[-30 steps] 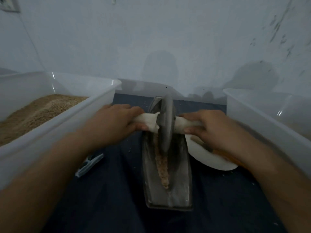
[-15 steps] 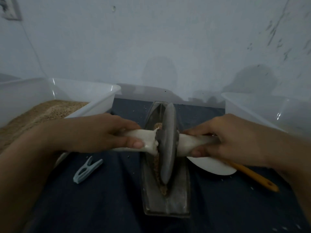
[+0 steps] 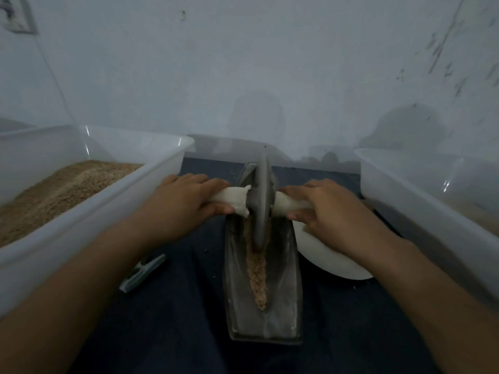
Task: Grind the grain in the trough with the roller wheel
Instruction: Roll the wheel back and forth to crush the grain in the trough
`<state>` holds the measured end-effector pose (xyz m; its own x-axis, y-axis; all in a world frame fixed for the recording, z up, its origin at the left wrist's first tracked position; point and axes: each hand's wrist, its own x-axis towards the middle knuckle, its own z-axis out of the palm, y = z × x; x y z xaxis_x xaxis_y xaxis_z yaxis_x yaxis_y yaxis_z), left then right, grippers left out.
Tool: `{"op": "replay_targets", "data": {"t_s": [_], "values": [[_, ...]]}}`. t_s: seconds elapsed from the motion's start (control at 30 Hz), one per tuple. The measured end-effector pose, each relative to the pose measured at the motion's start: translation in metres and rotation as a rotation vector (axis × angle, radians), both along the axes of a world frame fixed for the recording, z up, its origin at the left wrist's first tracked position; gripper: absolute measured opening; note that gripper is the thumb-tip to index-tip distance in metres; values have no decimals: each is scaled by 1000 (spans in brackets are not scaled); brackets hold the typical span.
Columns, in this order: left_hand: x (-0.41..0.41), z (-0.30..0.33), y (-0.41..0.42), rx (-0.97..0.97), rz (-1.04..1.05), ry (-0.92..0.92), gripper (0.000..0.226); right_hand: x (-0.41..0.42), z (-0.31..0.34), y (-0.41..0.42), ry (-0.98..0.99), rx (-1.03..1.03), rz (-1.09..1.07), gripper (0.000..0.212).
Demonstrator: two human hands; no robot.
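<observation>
With the left hand (image 3: 183, 203) and right hand (image 3: 326, 211) each curled round a cloth-wrapped handle, the roller wheel (image 3: 261, 203) stands in the trough (image 3: 286, 292) at frame centre, where uneven pressing could tip it and spill grain (image 3: 258, 268) over the sides.

A long grey trough (image 3: 283, 300) lies lengthwise on dark cloth; a strip of brown grain (image 3: 258, 276) lines its groove; the grey roller wheel (image 3: 261, 203) stands upright at its far half, white-wrapped axle crosswise
</observation>
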<state>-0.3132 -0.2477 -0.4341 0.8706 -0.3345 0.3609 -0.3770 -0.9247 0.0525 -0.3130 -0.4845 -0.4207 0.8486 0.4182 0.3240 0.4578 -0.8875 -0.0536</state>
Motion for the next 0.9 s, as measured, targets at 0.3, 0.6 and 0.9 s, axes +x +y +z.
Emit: {"op": "replay_targets", "data": {"t_s": [0.3, 0.6, 0.9], "values": [[-37, 40, 13, -166, -282, 511, 54, -45, 37, -14, 317, -41, 152, 38], [1, -6, -6, 22, 55, -99, 55, 11, 0, 0, 90, 86, -76, 45], [-21, 23, 7, -177, -160, 339, 57, -17, 20, -8, 210, -14, 72, 45]]}}
